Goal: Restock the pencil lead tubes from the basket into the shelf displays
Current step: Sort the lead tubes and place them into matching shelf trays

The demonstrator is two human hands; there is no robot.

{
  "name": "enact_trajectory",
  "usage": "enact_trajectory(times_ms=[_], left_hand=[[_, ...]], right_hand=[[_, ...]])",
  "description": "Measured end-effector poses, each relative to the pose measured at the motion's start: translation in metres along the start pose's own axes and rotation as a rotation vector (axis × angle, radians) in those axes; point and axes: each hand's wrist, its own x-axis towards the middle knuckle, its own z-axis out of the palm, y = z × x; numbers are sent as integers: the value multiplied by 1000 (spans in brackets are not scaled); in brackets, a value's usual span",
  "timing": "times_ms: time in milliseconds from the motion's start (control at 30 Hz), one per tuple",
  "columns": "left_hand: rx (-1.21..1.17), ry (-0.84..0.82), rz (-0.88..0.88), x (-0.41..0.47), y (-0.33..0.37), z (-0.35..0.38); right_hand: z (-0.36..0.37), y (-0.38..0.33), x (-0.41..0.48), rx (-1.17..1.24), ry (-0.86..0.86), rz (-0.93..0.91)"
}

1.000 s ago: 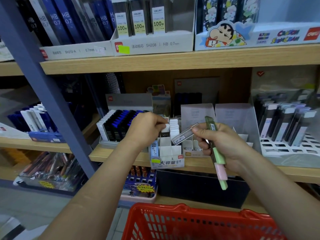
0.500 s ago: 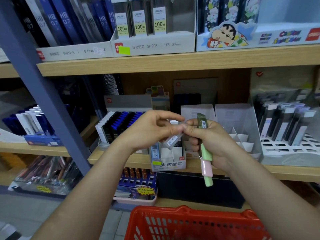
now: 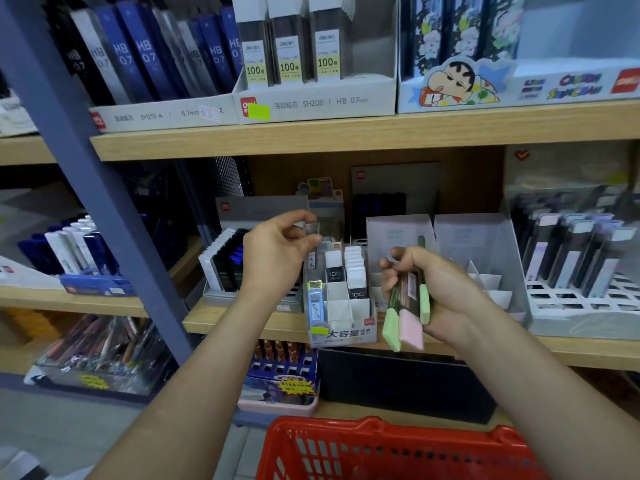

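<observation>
A clear tube [image 3: 311, 228] was pinched by the left hand [image 3: 277, 254] near the box [image 3: 349, 336] marked "大容量"; pastel-capped tubes [image 3: 408, 318] were clamped in the right hand [image 3: 443, 292] grip.

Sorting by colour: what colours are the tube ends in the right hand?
Green and pink tube ends, head view.

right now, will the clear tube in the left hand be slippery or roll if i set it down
Probably light and stiff: the left hand holds the clear tube with fingertips only, and it looks straight. Its glossy plastic looks slippery. It seems flat-sided, so rolling is unlikely, but on its narrow end it could tip.
</observation>
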Motion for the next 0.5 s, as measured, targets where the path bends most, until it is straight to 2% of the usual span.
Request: enact_trajectory(times_ms=[233,500], left_hand=[[184,-49,1,9,-20,8],[530,-64,131,11,-27,14]], right_hand=[[2,-1,-3,59,32,0],[-3,-4,-2,29,60,-7]])
